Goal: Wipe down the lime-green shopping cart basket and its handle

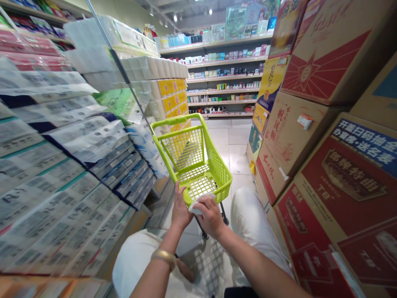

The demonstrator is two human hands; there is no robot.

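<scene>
A small lime-green shopping cart (217,159) with a lattice plastic basket stands in front of my knees, its near end toward me. My left hand (180,210) grips the near left corner of the basket, fingers up along the rim. In my right hand (211,213) is a folded white cloth (198,202), pressed against the basket's near rim beside the left hand. Cloth or thick tissue, I cannot tell which. Through the lattice the basket floor shows, with nothing lying on it. Dark legs and wheels show under the near end.
Stacked packs of tissue paper (65,182) rise close on the left. Cardboard cartons (297,136) are piled close on the right. A tiled floor aisle (238,145) runs between them to shelves (226,78) of small boxes and bottles. A slim metal pole (120,68) slants behind the cart.
</scene>
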